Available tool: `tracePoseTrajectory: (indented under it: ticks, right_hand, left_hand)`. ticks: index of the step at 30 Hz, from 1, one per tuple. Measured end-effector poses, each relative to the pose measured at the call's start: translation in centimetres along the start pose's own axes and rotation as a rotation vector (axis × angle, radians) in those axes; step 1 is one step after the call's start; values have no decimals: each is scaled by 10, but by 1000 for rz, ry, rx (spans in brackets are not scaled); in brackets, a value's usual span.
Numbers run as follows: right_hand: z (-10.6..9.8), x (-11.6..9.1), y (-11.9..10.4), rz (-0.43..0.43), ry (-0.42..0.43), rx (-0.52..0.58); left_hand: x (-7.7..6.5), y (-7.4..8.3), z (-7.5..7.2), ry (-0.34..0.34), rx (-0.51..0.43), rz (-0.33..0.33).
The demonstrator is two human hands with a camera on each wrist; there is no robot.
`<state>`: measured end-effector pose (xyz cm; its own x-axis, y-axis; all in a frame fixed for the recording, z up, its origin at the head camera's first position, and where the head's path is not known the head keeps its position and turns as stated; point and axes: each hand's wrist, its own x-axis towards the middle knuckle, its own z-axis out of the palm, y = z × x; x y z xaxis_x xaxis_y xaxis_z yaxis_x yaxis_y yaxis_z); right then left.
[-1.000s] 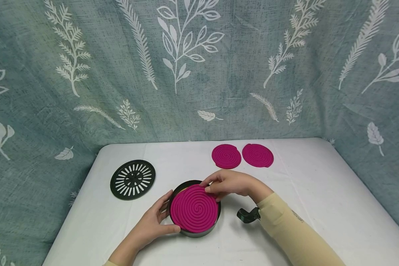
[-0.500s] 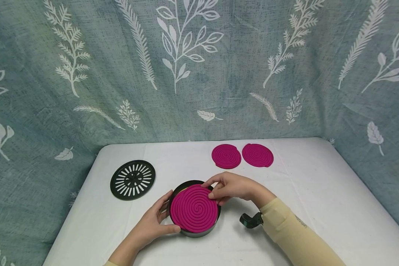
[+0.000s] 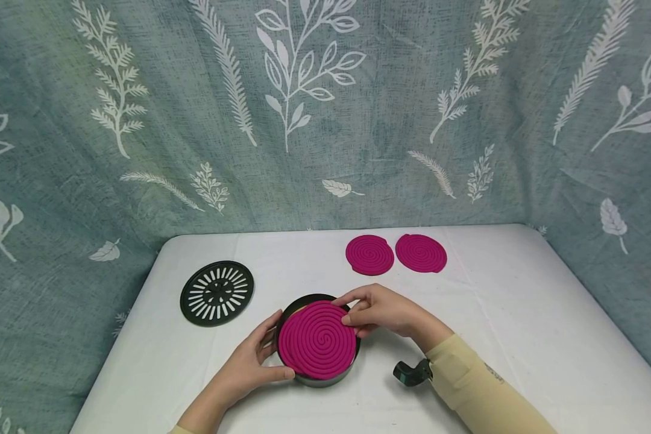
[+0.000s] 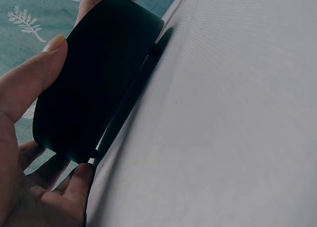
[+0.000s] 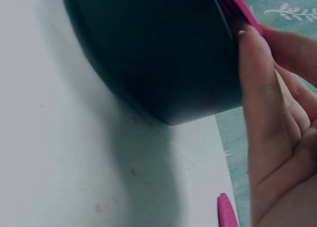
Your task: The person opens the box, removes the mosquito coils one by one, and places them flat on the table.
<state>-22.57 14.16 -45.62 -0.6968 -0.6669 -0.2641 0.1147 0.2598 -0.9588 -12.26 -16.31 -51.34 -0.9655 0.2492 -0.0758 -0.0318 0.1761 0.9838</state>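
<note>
A round dark mosquito coil holder (image 3: 325, 381) sits on the table in front of me. Magenta mosquito coils (image 3: 320, 343) lie in its mouth, the top one slightly offset over another. My left hand (image 3: 249, 364) grips the holder's left side, thumb at the front and fingers round the back; the left wrist view shows its dark outer wall (image 4: 99, 78). With thumb and forefinger, my right hand (image 3: 382, 310) pinches the top coil's far right edge. In the right wrist view, the thumb (image 5: 257, 73) meets the magenta edge (image 5: 245, 9) at the rim. The holder's inside is mostly hidden.
A black slotted lid (image 3: 217, 293) lies at the left of the white table (image 3: 521, 337). Two more magenta coils, one left (image 3: 369, 255) and one right (image 3: 421, 253), lie side by side near the back edge. A patterned curtain (image 3: 325, 120) hangs behind.
My right hand has shifted slightly right and toward me along the coil's edge, its forearm lowering a little. The left hand and the holder have stayed in place.
</note>
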Motion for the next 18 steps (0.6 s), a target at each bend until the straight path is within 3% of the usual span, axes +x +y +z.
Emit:
tracePoseTrajectory:
  ticks: [18]
  right_hand:
    - [0, -9, 18, -30, 85, 196]
  left_hand:
    - [0, 0, -1, -17, -12, 10]
